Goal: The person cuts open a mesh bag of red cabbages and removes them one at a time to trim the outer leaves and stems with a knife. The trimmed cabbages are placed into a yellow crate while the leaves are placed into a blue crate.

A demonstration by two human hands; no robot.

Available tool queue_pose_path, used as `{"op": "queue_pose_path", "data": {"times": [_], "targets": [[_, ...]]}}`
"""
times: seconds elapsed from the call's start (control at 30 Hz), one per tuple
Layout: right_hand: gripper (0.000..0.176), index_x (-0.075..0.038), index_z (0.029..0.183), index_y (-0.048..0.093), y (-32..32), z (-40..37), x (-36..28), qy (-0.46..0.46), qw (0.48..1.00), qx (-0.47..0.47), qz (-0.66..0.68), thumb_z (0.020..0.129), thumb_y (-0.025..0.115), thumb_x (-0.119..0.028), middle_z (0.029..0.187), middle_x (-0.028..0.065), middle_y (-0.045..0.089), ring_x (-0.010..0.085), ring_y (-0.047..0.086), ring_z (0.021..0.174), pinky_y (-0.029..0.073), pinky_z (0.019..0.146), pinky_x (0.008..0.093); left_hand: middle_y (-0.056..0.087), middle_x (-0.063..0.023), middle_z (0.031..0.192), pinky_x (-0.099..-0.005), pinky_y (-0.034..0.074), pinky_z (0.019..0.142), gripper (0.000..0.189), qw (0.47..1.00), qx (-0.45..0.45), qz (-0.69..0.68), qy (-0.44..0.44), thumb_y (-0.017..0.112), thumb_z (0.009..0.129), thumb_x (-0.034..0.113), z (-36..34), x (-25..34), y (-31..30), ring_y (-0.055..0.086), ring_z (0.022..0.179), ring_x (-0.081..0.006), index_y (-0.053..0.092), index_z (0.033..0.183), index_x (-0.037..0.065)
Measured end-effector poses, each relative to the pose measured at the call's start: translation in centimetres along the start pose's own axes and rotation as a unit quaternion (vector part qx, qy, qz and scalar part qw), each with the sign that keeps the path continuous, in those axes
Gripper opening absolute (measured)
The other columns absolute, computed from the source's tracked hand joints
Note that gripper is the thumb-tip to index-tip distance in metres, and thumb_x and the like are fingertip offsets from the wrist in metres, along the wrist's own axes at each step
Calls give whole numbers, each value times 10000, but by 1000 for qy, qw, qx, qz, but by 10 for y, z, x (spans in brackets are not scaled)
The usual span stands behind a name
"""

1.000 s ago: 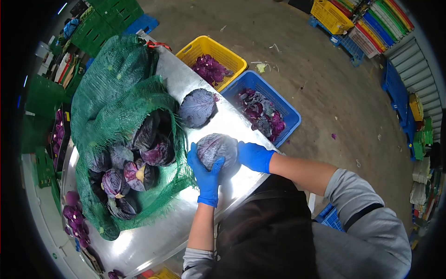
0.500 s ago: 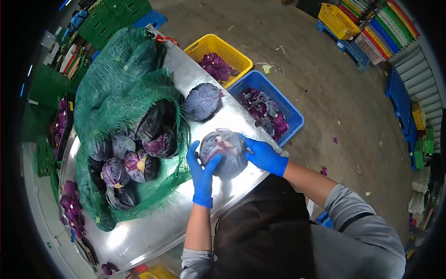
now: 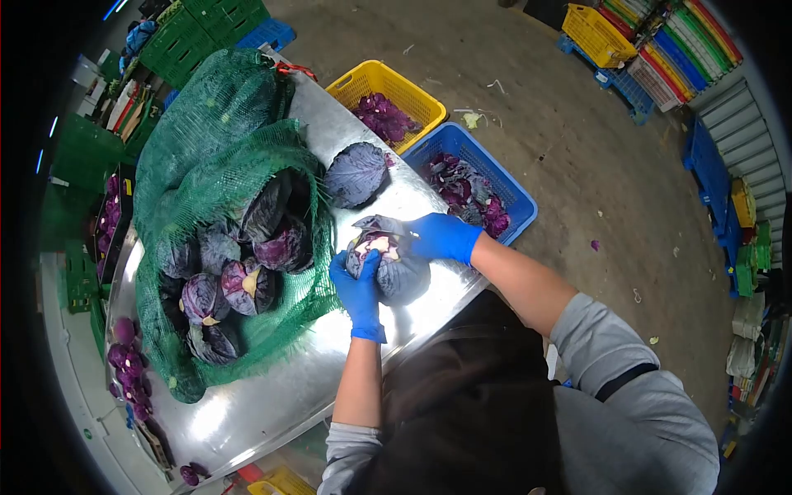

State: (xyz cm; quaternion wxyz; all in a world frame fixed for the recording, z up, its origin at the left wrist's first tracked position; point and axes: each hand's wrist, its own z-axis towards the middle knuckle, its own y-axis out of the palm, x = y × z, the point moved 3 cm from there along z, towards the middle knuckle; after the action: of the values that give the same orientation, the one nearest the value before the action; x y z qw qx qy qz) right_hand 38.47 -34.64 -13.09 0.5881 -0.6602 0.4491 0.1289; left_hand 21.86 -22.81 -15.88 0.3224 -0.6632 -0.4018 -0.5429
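A red cabbage [image 3: 406, 279] sits on the metal table with its pale cut stem showing. My left hand [image 3: 359, 289], in a blue glove, is closed round its left side, thumb near the stem. At the upper right of the head, my blue-gloved right hand [image 3: 445, 237] is closed on an outer leaf [image 3: 379, 223] that stands partly away from the head; its fingertips are partly hidden. Just beyond lies a loose dark purple leaf [image 3: 356, 175]. To the left, a green net sack [image 3: 206, 157] lies open with several red cabbages [image 3: 247, 285] at its mouth.
A yellow crate [image 3: 429, 103] and a blue crate [image 3: 521, 206], both holding purple leaves, stand beyond the metal table [image 3: 247, 421]. Several small purple heads [image 3: 128, 367] line the table's left edge. Leaf scraps lie on the floor [image 3: 577, 165].
The cabbage has turned so its stem shows more clearly. My right hand has moved up and left onto its upper side, where a leaf now stands away. My left hand has risen slightly.
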Motion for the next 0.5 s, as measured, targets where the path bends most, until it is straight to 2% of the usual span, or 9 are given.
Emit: {"op": "queue_pose_path", "data": {"times": [0.07, 0.13, 0.17, 0.2, 0.27, 0.33, 0.4, 0.47, 0.5], "targets": [[314, -111, 1027, 654, -3, 6, -6, 12, 999, -13, 40, 810, 633, -338, 931, 132, 678, 245, 655, 840, 507, 751, 342, 518, -106, 1065, -296, 432, 885, 591, 1000, 9, -4, -9, 816, 722, 186, -4, 3, -1, 518, 969, -188, 458, 1144, -22], [363, -109, 1016, 660, -5, 11, -15, -2, 995, 11, -99, 813, 604, -405, 942, 145, 674, 276, 654, 864, 507, 767, 370, 519, -96, 1038, -298, 430, 872, 571, 999, 8, -1, -39, 814, 725, 173, -4, 5, -3, 517, 949, -185, 453, 1124, -18], [340, -95, 1001, 663, -8, 13, -21, 5, 986, -8, -167, 842, 559, -376, 931, 162, 671, 313, 651, 866, 505, 775, 406, 496, -96, 1051, -312, 421, 871, 590, 999, 3, -22, -28, 829, 683, 171, -1, -4, -7, 500, 957, -187, 456, 1106, -5], [340, -95, 1001, 663, -4, 16, -9, 1, 986, -6, -168, 842, 559, -376, 931, 162, 671, 313, 651, 866, 505, 775, 406, 496, -96, 1051, -312, 421, 871, 590, 999, 4, -23, -24, 829, 683, 171, -8, -3, -11, 500, 957, -187, 456, 1106, -5], [297, -73, 1008, 660, -9, 18, 35, 106, 981, 158, 24, 854, 543, -299, 903, 177, 671, 347, 648, 859, 506, 768, 427, 451, -95, 1087, -326, 403, 896, 653, 990, -24, 129, 59, 831, 632, 166, -32, 0, -15, 471, 993, -196, 438, 1130, 10], [338, -57, 1044, 656, -26, 20, 53, 136, 975, 52, -168, 869, 539, -321, 883, 202, 659, 357, 643, 842, 506, 756, 426, 403, -97, 1130, -342, 381, 930, 753, 991, -43, 92, 86, 820, 598, 127, -53, -24, -24, 442, 1032, -205, 369, 1193, 30], [348, -66, 1107, 630, -22, 20, 60, 88, 979, 73, -168, 864, 565, -307, 893, 208, 659, 373, 640, 843, 506, 759, 431, 457, -57, 1139, -266, 401, 915, 622, 995, -36, 38, 80, 731, 642, -36, -62, -6, -22, 464, 1046, -166, 418, 1172, 58], [379, -76, 1171, 604, -21, 12, 48, 34, 981, 90, -166, 859, 592, -293, 903, 215, 660, 389, 637, 845, 505, 761, 437, 468, -72, 1178, -284, 381, 977, 610, 997, -75, -7, 24, 744, 664, 7, -56, 18, -25, 463, 1109, -182, 430, 1186, 54], [410, -84, 1206, 583, -31, -5, 15, 29, 978, 161, -132, 857, 604, -298, 891, 203, 665, 378, 642, 830, 507, 758, 428, 478, -72, 1190, -302, 362, 1012, 594, 995, -98, -29, 16, 748, 675, 28, -49, 18, -29, 465, 1125, -193, 448, 1187, 44]]}}
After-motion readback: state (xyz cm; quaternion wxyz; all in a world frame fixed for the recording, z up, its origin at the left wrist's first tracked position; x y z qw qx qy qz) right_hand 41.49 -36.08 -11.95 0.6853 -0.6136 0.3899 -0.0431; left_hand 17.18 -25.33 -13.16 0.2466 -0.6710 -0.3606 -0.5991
